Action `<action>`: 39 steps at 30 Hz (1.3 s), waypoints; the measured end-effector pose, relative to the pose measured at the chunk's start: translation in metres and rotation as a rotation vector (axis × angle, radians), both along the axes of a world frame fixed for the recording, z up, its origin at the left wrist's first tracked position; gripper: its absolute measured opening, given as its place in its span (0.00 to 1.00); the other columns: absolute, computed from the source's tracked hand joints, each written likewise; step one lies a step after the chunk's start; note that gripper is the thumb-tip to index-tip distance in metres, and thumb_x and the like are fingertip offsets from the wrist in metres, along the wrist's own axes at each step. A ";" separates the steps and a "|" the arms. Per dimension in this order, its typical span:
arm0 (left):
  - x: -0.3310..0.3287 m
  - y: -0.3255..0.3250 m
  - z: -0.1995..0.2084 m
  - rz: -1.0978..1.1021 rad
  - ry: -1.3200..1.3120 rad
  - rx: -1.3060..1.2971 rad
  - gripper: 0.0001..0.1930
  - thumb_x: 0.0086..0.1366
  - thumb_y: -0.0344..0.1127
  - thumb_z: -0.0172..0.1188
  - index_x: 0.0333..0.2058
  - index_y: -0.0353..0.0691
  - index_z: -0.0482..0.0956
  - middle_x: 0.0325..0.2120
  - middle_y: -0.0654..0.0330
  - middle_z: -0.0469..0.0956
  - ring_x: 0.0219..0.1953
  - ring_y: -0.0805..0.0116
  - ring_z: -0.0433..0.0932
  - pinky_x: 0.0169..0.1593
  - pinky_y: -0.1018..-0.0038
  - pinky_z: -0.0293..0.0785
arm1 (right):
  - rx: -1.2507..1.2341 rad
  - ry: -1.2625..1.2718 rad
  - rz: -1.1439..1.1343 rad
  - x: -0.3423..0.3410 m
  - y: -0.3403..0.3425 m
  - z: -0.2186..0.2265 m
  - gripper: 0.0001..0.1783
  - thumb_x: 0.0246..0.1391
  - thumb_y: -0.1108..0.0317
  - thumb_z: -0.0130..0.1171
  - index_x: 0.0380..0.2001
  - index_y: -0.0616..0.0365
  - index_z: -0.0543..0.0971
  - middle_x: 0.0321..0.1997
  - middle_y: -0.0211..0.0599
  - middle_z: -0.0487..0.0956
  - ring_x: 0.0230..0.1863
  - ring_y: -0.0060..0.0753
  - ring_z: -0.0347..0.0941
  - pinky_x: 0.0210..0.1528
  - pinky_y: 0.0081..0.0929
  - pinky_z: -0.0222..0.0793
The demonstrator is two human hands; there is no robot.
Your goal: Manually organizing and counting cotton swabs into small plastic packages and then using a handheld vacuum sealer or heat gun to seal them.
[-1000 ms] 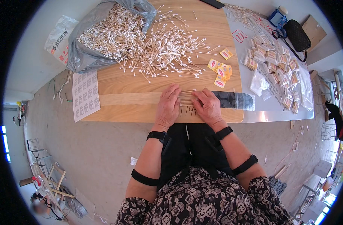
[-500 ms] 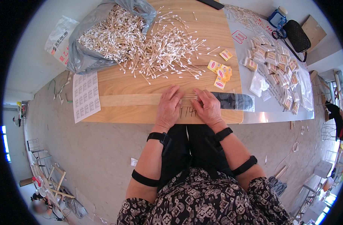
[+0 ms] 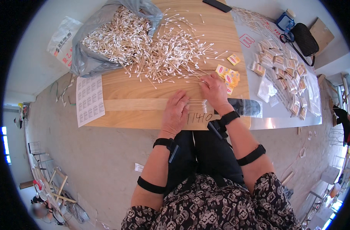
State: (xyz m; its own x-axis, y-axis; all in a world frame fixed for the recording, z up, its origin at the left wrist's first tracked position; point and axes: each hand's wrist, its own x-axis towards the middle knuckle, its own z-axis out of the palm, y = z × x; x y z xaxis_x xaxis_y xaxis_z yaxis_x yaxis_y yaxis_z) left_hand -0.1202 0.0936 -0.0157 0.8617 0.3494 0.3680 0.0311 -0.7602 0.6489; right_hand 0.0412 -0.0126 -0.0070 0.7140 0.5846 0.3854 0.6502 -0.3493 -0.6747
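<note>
A neat row of cotton swabs (image 3: pixel 198 106) lies side by side on the wooden table in front of me. My left hand (image 3: pixel 175 113) rests flat at the row's left end, fingers stretched forward and touching the swab ends. Farther forward and to the right, my right hand (image 3: pixel 215 91) has its fingertips pinched at the end of a single cotton swab (image 3: pixel 193 81), near the edge of the loose pile. That loose pile of cotton swabs (image 3: pixel 171 55) spreads out from a grey plastic bag (image 3: pixel 80 57) full of more swabs.
Yellow printed cards (image 3: pixel 231 78) lie beside my right hand. A dark strip under clear tape (image 3: pixel 244 107) crosses the table's right edge. Small packed swab bundles (image 3: pixel 282 63) cover the grey surface at right. A printed sheet (image 3: pixel 90 99) hangs over the left edge.
My right hand has left the right end of the swab row and moved forward to the loose pile, closing on a cotton swab. My left hand stays by the row.
</note>
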 end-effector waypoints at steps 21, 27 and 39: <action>0.000 -0.001 -0.001 -0.001 -0.005 -0.004 0.19 0.57 0.24 0.54 0.49 0.34 0.72 0.53 0.50 0.71 0.60 0.50 0.66 0.63 0.58 0.61 | -0.098 -0.054 0.059 0.003 0.011 -0.009 0.04 0.47 0.69 0.61 0.24 0.55 0.76 0.30 0.39 0.73 0.33 0.48 0.75 0.33 0.42 0.71; 0.000 -0.001 0.000 0.010 0.005 -0.021 0.18 0.58 0.24 0.55 0.50 0.35 0.73 0.55 0.51 0.71 0.60 0.50 0.66 0.63 0.61 0.62 | 0.023 0.066 0.066 -0.004 0.008 -0.007 0.04 0.47 0.69 0.60 0.25 0.55 0.76 0.30 0.40 0.73 0.33 0.49 0.75 0.34 0.43 0.71; 0.000 0.000 -0.001 0.015 0.022 0.003 0.19 0.59 0.26 0.55 0.51 0.35 0.73 0.54 0.51 0.71 0.60 0.51 0.67 0.63 0.61 0.61 | -0.031 0.006 0.049 -0.004 0.011 -0.010 0.04 0.49 0.68 0.59 0.28 0.54 0.77 0.31 0.40 0.74 0.34 0.49 0.75 0.34 0.42 0.71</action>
